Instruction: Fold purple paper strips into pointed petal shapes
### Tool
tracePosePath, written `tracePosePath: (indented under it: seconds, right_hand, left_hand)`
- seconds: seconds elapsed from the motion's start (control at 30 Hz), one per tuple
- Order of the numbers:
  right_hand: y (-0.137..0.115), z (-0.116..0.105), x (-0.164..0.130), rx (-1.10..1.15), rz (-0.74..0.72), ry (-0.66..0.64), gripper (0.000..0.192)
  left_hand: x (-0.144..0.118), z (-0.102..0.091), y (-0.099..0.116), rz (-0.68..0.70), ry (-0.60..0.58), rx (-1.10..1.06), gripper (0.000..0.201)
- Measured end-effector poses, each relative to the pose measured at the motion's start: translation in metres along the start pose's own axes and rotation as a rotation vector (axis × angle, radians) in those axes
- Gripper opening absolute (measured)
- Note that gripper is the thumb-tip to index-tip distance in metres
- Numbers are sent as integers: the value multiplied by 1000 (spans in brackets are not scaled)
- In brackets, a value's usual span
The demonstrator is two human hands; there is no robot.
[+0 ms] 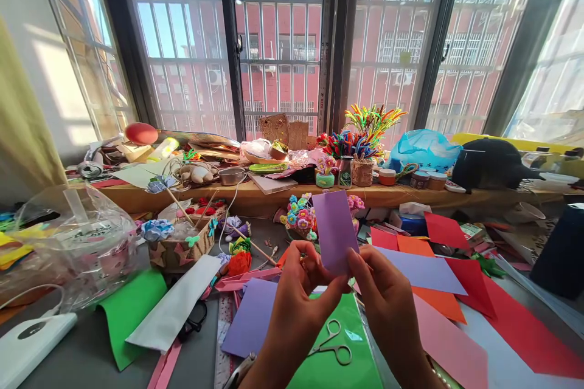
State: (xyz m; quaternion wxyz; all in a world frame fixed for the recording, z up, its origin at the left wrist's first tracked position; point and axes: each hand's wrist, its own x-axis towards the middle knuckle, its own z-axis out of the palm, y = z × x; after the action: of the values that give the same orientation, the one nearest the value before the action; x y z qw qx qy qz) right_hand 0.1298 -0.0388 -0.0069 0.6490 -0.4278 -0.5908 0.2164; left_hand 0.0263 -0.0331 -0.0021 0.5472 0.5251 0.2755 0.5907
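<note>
- Two bare hands are raised together over a cluttered craft worktop (pixel 82 358) in front of a barred window.
- The left hand (pixel 296 298) and the right hand (pixel 387 301) are both pinched closed on the bottom edge of a small purple paper strip (pixel 334 231), thumbs and fingertips gripping it from either side. The strip stands upright between the hands, lifted clear of the worktop.
- Directly below the hands lie small scissors (pixel 332 345) on a green sheet (pixel 347 328), with a larger purple sheet (pixel 250 319) just left of the left hand.
- To the right of the right hand, red, orange, pink and lilac sheets overlap in a loose fan.
- What could go wrong, as a judgement: the strip is held only by its lower edge, so it may bend, crease crookedly or slip out if the pinch is uneven. A lowered wrist could also brush the scissors underneath.
- Containers: beyond and left of the left hand, a small basket (pixel 180 249) holds paper flowers and sticks.
- Far left, a clear plastic bag (pixel 77 243) holds things too blurred to name.
- Beyond the hands on the wooden ledge, a pot (pixel 362 171) holds bright twisted stems, a metal bowl (pixel 231 176) sits further left with contents not visible, and a blue plastic bag (pixel 424 149) lies right of the pot.
</note>
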Motion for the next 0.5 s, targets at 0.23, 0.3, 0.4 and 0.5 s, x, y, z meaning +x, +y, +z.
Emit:
tracePosePath:
  seconds: [0.23,0.3,0.4,0.5]
  right_hand:
    - [5,-1,-2,-157,-94,31,26]
    - [8,-1,-2,-203,-131,43,26]
    - [12,0,-1,-302,-229,84,25]
    - [15,0,0,-395,-325,123,24]
  left_hand:
    - [-4,7,5,-36,-1,18,35]
    - [-4,7,5,-46,-6,15,34]
    - [-3,6,1,-52,8,17,35]
    - [-2,4,-4,-47,6,15,36]
